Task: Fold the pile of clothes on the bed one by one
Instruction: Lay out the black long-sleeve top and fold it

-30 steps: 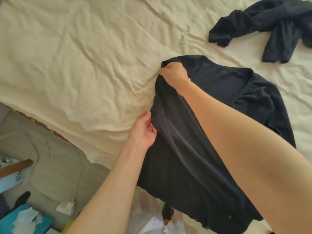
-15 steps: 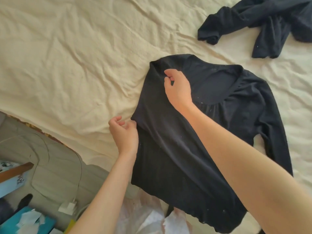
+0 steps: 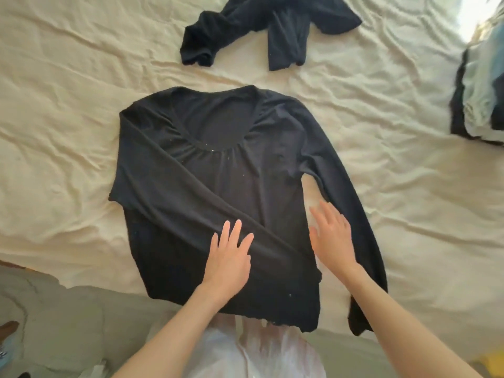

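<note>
Head view: black long-sleeve top (image 3: pixel 218 165) lies flat on cream bedsheet (image 3: pixel 68 118), left sleeve folded across the body.
Left hand (image 3: pixel 229 257): fingers straight, flat on the folded sleeve.
Right hand (image 3: pixel 334 241): fingers relaxed, spread, blurred, at the top's right edge.
Second dark garment (image 3: pixel 261 28): crumpled beyond the neckline.
Writing/labels: none readable.

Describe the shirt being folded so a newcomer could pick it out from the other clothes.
On the cream bed sheet, look at the middle, nearest the person. The black shirt lies spread flat there, one long sleeve folded across its body, with the left hand flat on it. Unlike the crumpled dark garment above and the stack at right, it shows a scooped neckline.
</note>
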